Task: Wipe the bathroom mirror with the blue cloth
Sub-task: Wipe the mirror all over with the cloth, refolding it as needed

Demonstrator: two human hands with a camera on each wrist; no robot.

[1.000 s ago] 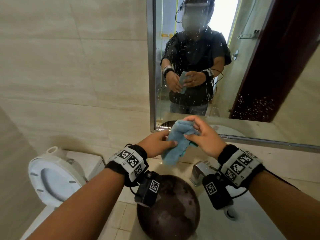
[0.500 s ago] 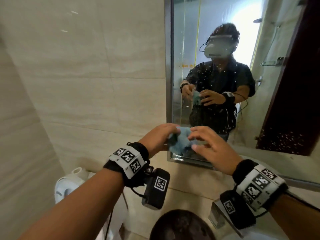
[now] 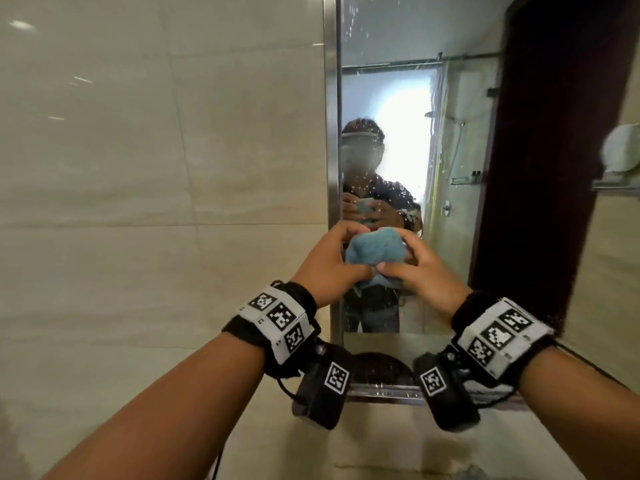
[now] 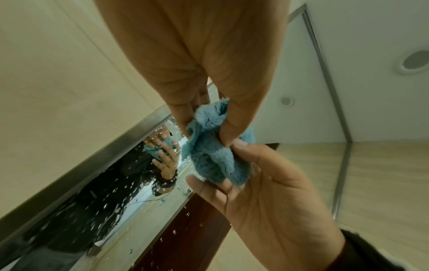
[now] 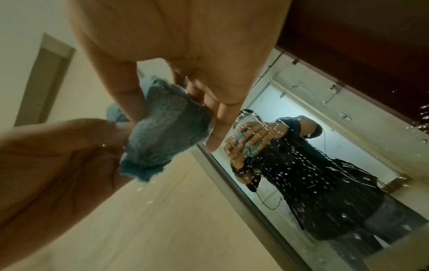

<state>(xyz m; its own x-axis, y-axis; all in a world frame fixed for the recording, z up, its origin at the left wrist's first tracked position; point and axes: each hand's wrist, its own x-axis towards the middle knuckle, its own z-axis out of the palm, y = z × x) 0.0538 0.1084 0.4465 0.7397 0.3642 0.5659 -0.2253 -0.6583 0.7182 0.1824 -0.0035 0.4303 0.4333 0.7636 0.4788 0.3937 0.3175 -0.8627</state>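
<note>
Dim, soft indoor light with a greenish cast. Strongest brightness in the mirror (image 3: pixel 415 98): a blown-out white patch at about 1 o'clock of the head view. Small glare streaks on the wall tiles (image 3: pixel 138 168) at 10 o'clock. Motion blur everywhere. Straight lines bent near the edges. Wrist views grainy, palms close and out of focus.

both forearms bare; each wrist wears a black band (image 3: pixel 273 327) with white square-code tags, a black camera block (image 3: pixel 323 386) hanging beneath it.
</note>
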